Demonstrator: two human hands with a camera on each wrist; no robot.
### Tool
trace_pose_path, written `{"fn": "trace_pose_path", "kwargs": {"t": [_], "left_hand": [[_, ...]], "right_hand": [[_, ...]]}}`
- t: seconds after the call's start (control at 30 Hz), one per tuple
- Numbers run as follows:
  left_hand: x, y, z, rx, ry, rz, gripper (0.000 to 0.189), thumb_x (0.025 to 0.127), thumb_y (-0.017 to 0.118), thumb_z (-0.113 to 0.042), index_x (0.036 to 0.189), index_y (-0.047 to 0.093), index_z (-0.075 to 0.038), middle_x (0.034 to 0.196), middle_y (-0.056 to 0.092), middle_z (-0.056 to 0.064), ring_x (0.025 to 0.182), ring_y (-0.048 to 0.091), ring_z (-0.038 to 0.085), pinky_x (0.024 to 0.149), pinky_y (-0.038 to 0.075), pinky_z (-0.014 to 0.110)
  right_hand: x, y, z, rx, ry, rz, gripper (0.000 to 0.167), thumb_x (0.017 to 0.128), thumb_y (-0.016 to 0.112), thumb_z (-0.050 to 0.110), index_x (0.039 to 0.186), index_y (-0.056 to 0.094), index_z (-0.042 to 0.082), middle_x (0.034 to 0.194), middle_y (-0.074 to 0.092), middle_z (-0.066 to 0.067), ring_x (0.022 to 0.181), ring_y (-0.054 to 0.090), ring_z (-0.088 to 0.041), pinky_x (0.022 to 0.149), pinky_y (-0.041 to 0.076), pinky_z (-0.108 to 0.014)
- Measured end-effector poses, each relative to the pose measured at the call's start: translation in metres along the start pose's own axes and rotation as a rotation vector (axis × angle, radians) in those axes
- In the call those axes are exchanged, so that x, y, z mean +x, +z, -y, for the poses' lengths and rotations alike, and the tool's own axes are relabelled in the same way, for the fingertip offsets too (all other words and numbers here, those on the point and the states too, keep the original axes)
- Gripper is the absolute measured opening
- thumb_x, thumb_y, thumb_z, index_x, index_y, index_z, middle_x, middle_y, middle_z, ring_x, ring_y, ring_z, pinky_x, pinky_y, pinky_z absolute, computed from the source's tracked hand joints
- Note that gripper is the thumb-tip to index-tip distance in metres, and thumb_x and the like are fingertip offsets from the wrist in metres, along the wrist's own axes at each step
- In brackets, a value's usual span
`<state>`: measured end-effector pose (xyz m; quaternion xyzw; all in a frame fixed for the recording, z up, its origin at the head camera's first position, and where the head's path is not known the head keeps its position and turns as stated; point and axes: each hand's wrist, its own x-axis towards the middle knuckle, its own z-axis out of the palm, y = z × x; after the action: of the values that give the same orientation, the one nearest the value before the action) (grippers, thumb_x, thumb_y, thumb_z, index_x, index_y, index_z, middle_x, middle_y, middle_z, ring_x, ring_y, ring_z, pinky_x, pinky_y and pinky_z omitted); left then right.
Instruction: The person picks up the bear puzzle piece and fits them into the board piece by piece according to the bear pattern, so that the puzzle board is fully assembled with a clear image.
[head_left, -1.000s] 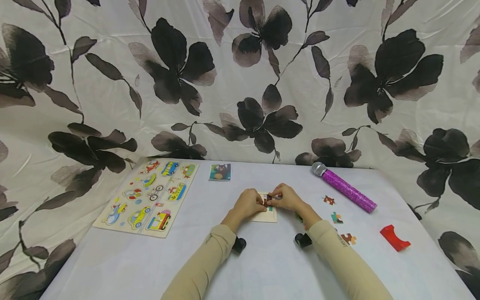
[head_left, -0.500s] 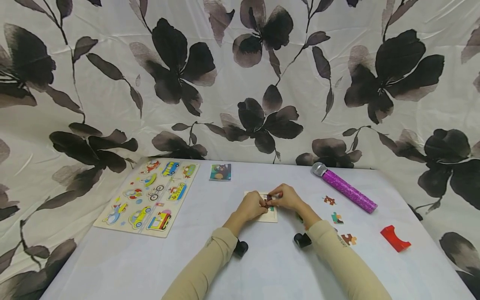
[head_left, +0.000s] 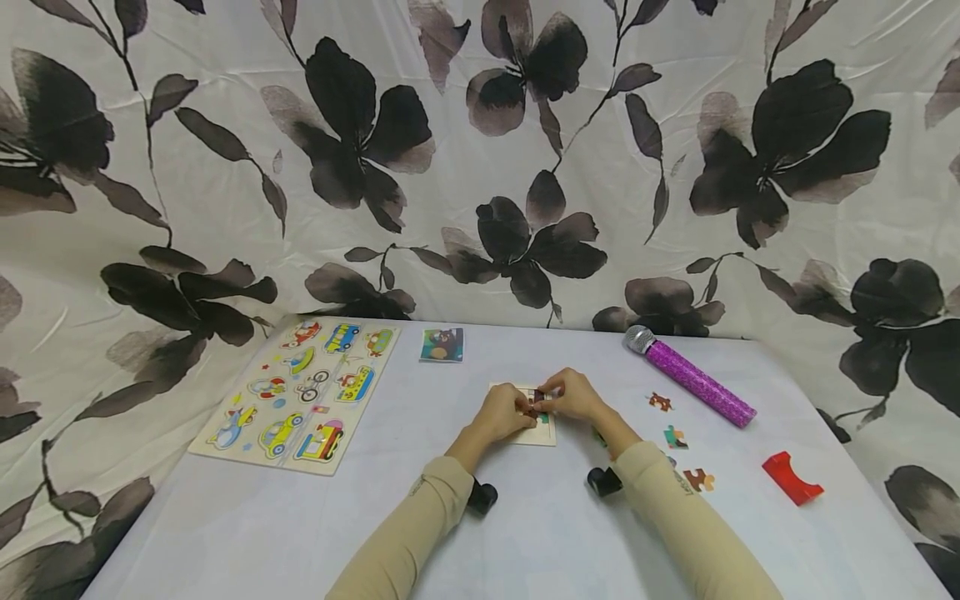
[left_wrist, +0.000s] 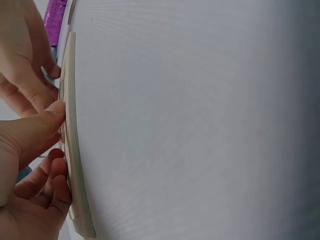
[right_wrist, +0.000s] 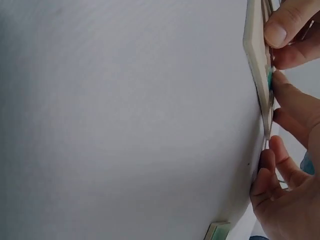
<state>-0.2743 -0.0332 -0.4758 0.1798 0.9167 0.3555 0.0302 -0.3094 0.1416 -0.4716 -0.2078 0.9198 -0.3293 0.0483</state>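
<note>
A small, pale wooden puzzle tray (head_left: pixel 546 438) lies flat on the table between both hands, with brown and teal pieces set in it. My left hand (head_left: pixel 501 414) reaches over the tray's left side, its thumb and forefinger pinching a brown puzzle piece (head_left: pixel 537 397). From the right, my right hand (head_left: pixel 576 396) holds the same area with thumb and fingertips. In the left wrist view the left thumb (left_wrist: pixel 42 122) bears down on the tray's face. The fingers cover much of the piece, so its exact seating is hidden.
Loose jigsaw pieces (head_left: pixel 675 437) lie right of the right forearm. Beyond are a purple glittery microphone (head_left: pixel 697 381) and a red curved block (head_left: pixel 792 478). A vehicle puzzle board (head_left: pixel 296 396) lies left; a small picture card (head_left: pixel 442 345) is at the back.
The left hand has shifted very slightly to the right, showing more of the tray's upper left corner. The right hand stays in place at the tray.
</note>
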Motion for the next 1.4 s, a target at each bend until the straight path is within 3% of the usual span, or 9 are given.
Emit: {"fn": "trace_pose_path", "kwargs": {"t": [0.13, 0.3, 0.4, 0.53, 0.67, 0.8, 1.03, 1.2, 1.4], "left_hand": [[-0.001, 0.0, -0.001, 0.003, 0.007, 0.003, 0.017, 0.076, 0.078, -0.01, 0.086, 0.074, 0.002, 0.082, 0.068, 0.007, 0.075, 0.056, 0.012, 0.067, 0.046, 0.022], [-0.001, 0.001, -0.004, 0.021, 0.012, 0.026, 0.009, 0.078, 0.076, -0.008, 0.079, 0.075, 0.001, 0.073, 0.071, 0.005, 0.066, 0.051, 0.007, 0.058, 0.042, 0.018], [-0.002, 0.002, -0.007, 0.056, 0.023, 0.013, 0.007, 0.077, 0.076, -0.007, 0.075, 0.075, -0.001, 0.069, 0.07, 0.004, 0.063, 0.05, 0.006, 0.057, 0.041, 0.018], [-0.003, 0.003, -0.01, 0.079, 0.011, -0.008, 0.008, 0.077, 0.076, -0.007, 0.071, 0.074, -0.002, 0.067, 0.068, 0.003, 0.063, 0.053, 0.008, 0.057, 0.043, 0.02], [-0.003, 0.003, -0.009, 0.076, -0.016, 0.002, 0.01, 0.077, 0.077, -0.01, 0.072, 0.074, -0.002, 0.068, 0.068, 0.003, 0.064, 0.053, 0.008, 0.058, 0.044, 0.02], [-0.004, 0.001, -0.005, 0.057, -0.003, 0.019, 0.012, 0.076, 0.078, -0.013, 0.071, 0.074, -0.003, 0.068, 0.068, 0.002, 0.065, 0.053, 0.008, 0.06, 0.043, 0.02], [-0.004, 0.002, -0.002, 0.041, 0.02, 0.016, 0.026, 0.074, 0.081, -0.017, 0.087, 0.072, 0.003, 0.082, 0.064, 0.006, 0.076, 0.053, 0.013, 0.068, 0.046, 0.025], [-0.004, 0.003, -0.004, 0.021, -0.002, 0.023, 0.016, 0.077, 0.078, -0.013, 0.082, 0.074, 0.002, 0.076, 0.068, 0.006, 0.066, 0.049, 0.008, 0.056, 0.042, 0.02], [-0.002, 0.003, -0.003, 0.04, -0.01, 0.011, 0.013, 0.078, 0.076, -0.01, 0.083, 0.075, 0.002, 0.08, 0.064, 0.006, 0.074, 0.05, 0.01, 0.067, 0.045, 0.023]], "right_hand": [[0.0, 0.002, -0.003, -0.002, -0.023, 0.015, 0.03, 0.079, 0.076, 0.016, 0.101, 0.071, -0.004, 0.094, 0.061, -0.011, 0.083, 0.054, -0.021, 0.071, 0.047, -0.031], [-0.004, 0.004, -0.002, -0.04, -0.096, 0.0, 0.027, 0.08, 0.075, 0.014, 0.099, 0.071, -0.005, 0.09, 0.06, -0.01, 0.083, 0.051, -0.02, 0.069, 0.045, -0.029], [-0.007, 0.004, 0.004, -0.125, -0.135, -0.011, 0.026, 0.081, 0.073, 0.014, 0.099, 0.072, -0.005, 0.09, 0.062, -0.012, 0.086, 0.054, -0.024, 0.072, 0.048, -0.035], [-0.01, 0.003, 0.01, -0.169, -0.112, -0.025, 0.025, 0.081, 0.073, 0.015, 0.098, 0.072, -0.003, 0.094, 0.064, -0.013, 0.092, 0.056, -0.028, 0.081, 0.049, -0.043], [-0.01, 0.003, 0.009, -0.128, -0.079, -0.05, 0.027, 0.079, 0.076, 0.018, 0.096, 0.073, -0.003, 0.095, 0.068, -0.013, 0.093, 0.058, -0.029, 0.082, 0.049, -0.043], [-0.011, 0.002, 0.006, -0.065, -0.063, -0.056, 0.028, 0.076, 0.078, 0.017, 0.094, 0.073, -0.004, 0.094, 0.068, -0.014, 0.091, 0.057, -0.029, 0.076, 0.049, -0.04], [-0.009, 0.001, 0.002, -0.038, -0.073, -0.026, 0.029, 0.076, 0.078, 0.016, 0.097, 0.072, -0.004, 0.096, 0.067, -0.014, 0.088, 0.057, -0.026, 0.07, 0.049, -0.032], [-0.008, 0.001, 0.001, -0.038, -0.092, -0.017, 0.032, 0.078, 0.077, 0.015, 0.103, 0.071, -0.004, 0.099, 0.065, -0.016, 0.084, 0.056, -0.024, 0.069, 0.049, -0.031], [-0.008, -0.001, 0.001, -0.016, -0.105, 0.008, 0.029, 0.077, 0.078, 0.016, 0.099, 0.072, -0.003, 0.097, 0.066, -0.015, 0.089, 0.056, -0.026, 0.071, 0.049, -0.032]]}}
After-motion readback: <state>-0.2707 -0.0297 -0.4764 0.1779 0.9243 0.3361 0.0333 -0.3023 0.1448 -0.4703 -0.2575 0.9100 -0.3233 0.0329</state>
